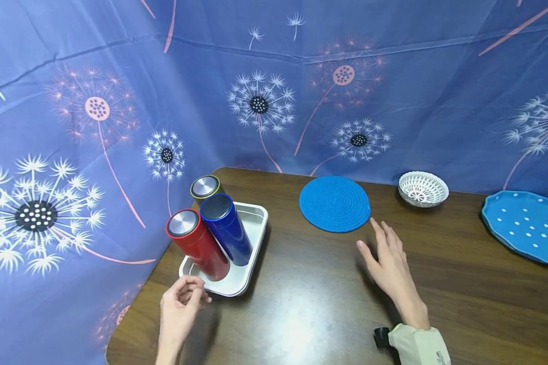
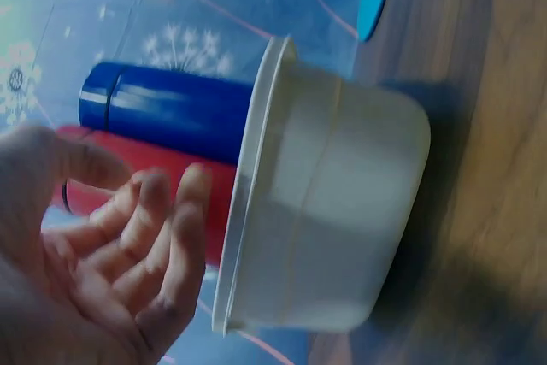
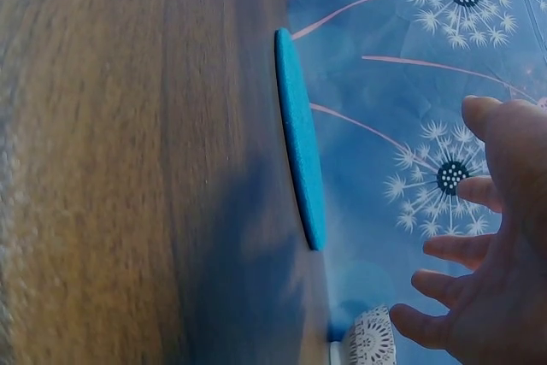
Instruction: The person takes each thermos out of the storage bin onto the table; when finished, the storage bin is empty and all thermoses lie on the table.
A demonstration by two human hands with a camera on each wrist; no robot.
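A pale rectangular tray (image 1: 258, 215) holds a red flask (image 1: 205, 251), a blue flask (image 1: 232, 230) and a third, olive-yellow flask (image 1: 206, 186) behind them. Near the tray's front corner is my left hand (image 1: 180, 309), its fingers loosely curled with nothing in them. In the left wrist view, the fingers of that hand (image 2: 128, 262) overlap the red flask (image 2: 158, 173) beside the tray's rim (image 2: 248, 203). My right hand (image 1: 390, 266) reaches over the table with fingers spread, holding nothing. Just beyond its fingertips lies a round blue woven mat (image 1: 335, 204).
At the back of the wooden table (image 1: 319, 284) stands a white openwork bowl (image 1: 422, 189). A blue plate with white dots (image 1: 527, 225) lies at the far right. A blue dandelion-patterned cloth (image 1: 210, 76) hangs behind the table and along its left side.
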